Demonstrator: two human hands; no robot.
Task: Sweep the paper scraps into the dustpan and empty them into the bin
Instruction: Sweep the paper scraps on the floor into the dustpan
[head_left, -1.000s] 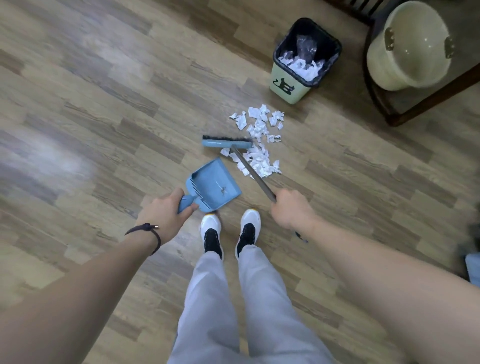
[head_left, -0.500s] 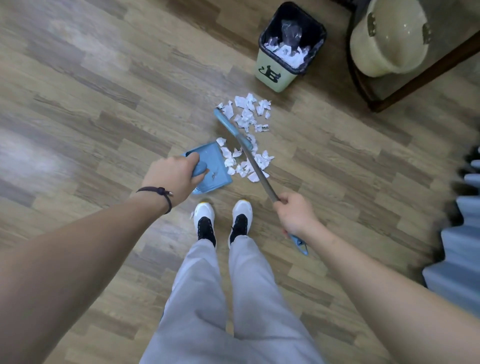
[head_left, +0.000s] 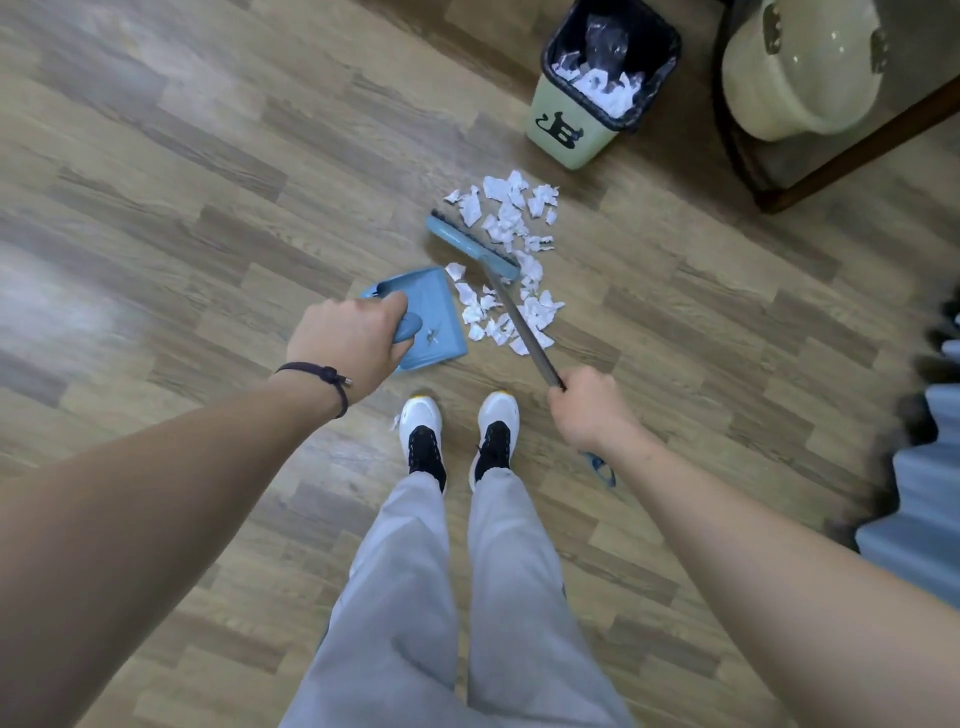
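Left hand (head_left: 349, 340) grips the blue dustpan (head_left: 434, 317) by its handle, pan on the floor much as half a second ago. Right hand (head_left: 589, 410) is wrapped round the broom (head_left: 470, 243) shaft; the head has swung flatter across the paper scraps (head_left: 506, 270), splitting them, some beside the pan. Beyond, the bin (head_left: 569, 132) already holds scraps.

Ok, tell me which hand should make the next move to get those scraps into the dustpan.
Right. The right hand grips the broom, whose head sits amid the paper scraps. The left hand only holds the dustpan steady beside them, mouth toward the pile.
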